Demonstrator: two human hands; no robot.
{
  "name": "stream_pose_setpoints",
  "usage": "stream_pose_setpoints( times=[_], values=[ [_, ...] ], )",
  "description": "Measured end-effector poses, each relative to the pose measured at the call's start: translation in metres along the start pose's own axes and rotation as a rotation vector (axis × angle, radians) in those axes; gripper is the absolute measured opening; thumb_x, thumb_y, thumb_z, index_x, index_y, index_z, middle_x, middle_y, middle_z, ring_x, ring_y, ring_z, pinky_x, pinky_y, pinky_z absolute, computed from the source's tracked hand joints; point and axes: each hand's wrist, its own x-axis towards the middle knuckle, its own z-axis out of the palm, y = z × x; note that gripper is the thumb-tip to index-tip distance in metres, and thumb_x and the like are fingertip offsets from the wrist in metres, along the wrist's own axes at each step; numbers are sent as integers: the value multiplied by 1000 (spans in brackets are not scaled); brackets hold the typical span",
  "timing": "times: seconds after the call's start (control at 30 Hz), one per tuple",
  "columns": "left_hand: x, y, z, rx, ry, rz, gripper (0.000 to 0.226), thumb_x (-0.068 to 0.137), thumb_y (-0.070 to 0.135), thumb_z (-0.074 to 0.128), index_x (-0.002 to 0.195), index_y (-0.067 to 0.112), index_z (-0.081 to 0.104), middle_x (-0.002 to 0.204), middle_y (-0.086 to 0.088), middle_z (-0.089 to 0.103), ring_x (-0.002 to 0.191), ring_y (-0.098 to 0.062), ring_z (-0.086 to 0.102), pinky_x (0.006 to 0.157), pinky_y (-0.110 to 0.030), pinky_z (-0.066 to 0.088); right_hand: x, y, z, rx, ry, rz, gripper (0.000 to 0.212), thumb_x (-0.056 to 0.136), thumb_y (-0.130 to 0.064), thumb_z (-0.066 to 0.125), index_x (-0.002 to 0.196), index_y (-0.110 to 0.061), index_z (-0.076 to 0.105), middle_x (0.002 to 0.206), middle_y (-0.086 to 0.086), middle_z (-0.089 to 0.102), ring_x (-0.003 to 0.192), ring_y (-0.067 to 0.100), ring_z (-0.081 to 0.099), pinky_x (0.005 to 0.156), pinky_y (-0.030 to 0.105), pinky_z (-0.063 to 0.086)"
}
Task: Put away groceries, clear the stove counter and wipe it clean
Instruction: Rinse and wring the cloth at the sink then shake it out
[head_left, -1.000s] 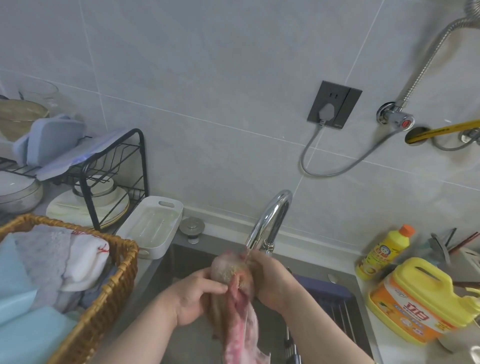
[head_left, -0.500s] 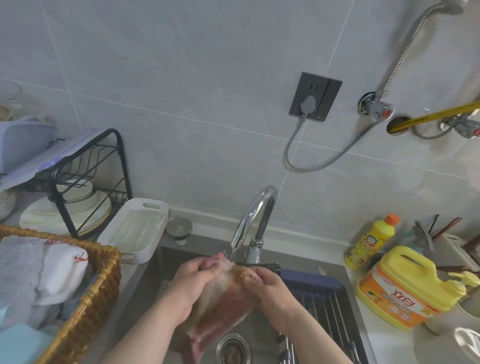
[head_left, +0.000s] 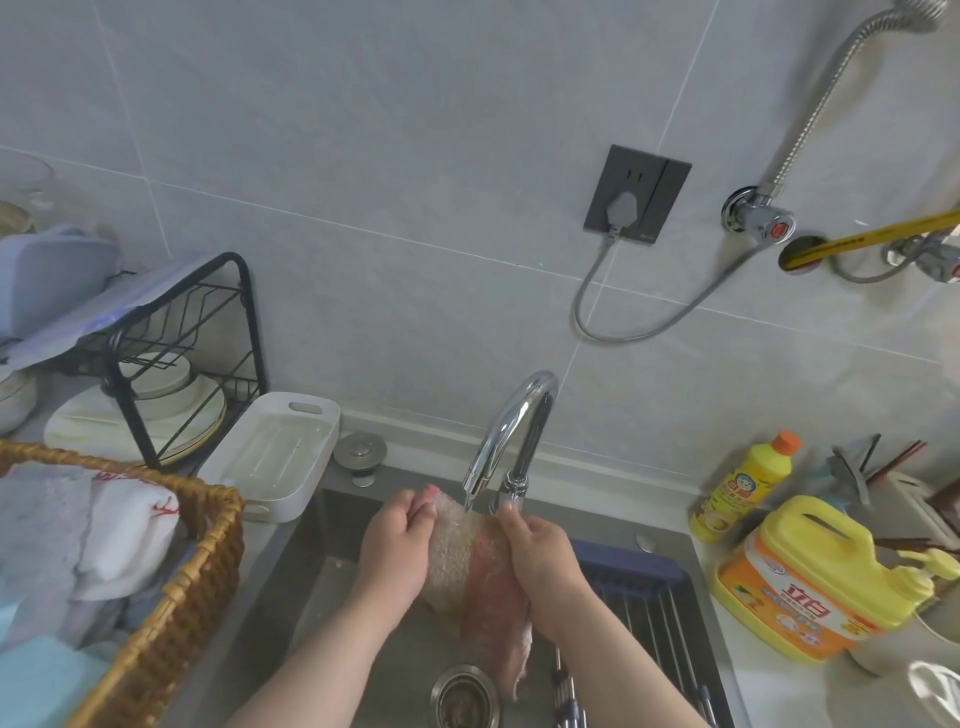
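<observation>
Cloth (head_left: 470, 564) is spread wider between the hands than half a second ago, when it was bunched into a narrower wad; a second ago it hung as a twisted rope. It sits at lower centre of the frame, directly under the spout of the chrome tap (head_left: 511, 431), over the sink (head_left: 291, 587). The left hand (head_left: 397, 545) grips its left edge, fingers curled and pressed onto the fabric with a fold pinched at the top; the right hand (head_left: 540, 553) clamps the right edge the same way, its fingers wrapped around the cloth.

The cloth looks wet and nubbly, pale beige on its left half and pink-red on its right (two-toned, like a dish rag), with a tail drooping toward the drain strainer (head_left: 462, 693) at the bottom edge.

Woven basket (head_left: 171, 613) of folded towels stays at lower left, the white tray (head_left: 275, 457) just beyond it, and the yellow-and-orange detergent jug (head_left: 810, 577) on the surface at lower right.
</observation>
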Motion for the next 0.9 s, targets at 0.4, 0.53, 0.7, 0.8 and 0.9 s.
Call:
stream_pose_setpoints(
  times=[0.4,0.53,0.7,0.8,0.9],
  values=[
    [-2,-2,2,-203,40,-146,15,99,25,45,98,25,60,100,4,64,96,-13,60,85,-32,48,-3,0,12,-12,2,-13,38,86,-41,69,67,-10,59,55,-2,59,48,11,56,48,20,45],
    [-9,-8,-1,-239,-22,-166,15,98,22,47,97,25,61,101,5,65,97,-10,61,88,-33,50,-4,5,17,-52,-55,4,24,75,-30,82,76,-8,71,66,1,71,58,15,65,55,24,50],
    [-11,-5,3,-208,35,-95,15,98,19,46,103,26,59,103,22,58,99,4,53,75,-16,38,-6,1,20,-59,74,98,43,95,-47,50,73,-11,56,71,6,54,63,19,52,49,19,40],
    [-5,-2,-2,-245,27,-110,14,97,20,49,97,27,61,99,16,62,94,3,55,75,-18,41,-8,4,16,60,-122,85,36,88,-39,67,89,-3,70,84,9,72,76,24,69,62,25,54],
    [-1,-1,-6,-320,-9,-144,16,95,17,54,93,27,65,95,17,66,92,1,59,81,-21,45,-10,3,19,90,-235,103,24,80,-20,77,95,-3,72,90,16,74,81,30,72,67,34,57]
  ],
)
